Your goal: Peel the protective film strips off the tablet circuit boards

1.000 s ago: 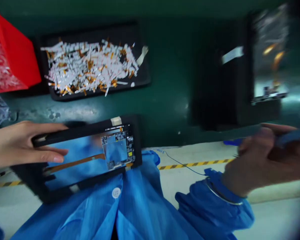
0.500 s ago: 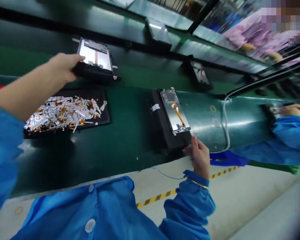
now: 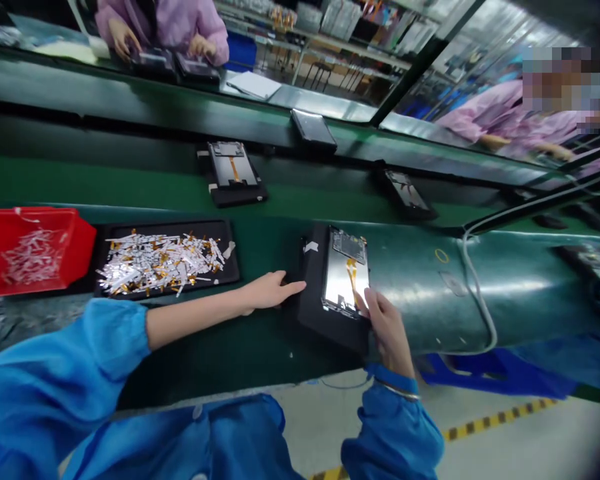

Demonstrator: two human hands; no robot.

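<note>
On a long green table [image 3: 230, 360] in a big work room, a person in a blue coat sits with both arms out. Far across the table, a person in a pink coat [image 3: 160, 27] works with two hands, and another person in pink [image 3: 505, 117] sits to the right. A shiny green cover [image 3: 430, 287] runs along the right side of the table. A red bin [image 3: 75, 233] sits at the left with white bits inside. Next to it is a wide black mat [image 3: 160, 227], with a heap of silver and orange scraps [image 3: 160, 263] on it.

Right in front of the person is a black tray [image 3: 315, 313]. A phone screen [image 3: 343, 283] lies face up in it, with a thin orange strip [image 3: 351, 277] on its shiny back. The left hand [image 3: 273, 290] is flat and open, holds nothing, and its fingertips reach the left edge of the tray. The right hand [image 3: 387, 330] is at the low edge of the screen, with its fingers bent. I cannot tell if they pinch it.

This step looks like handling the screen in its tray. The next move calls for a careful touch on the screen's edge.
</note>
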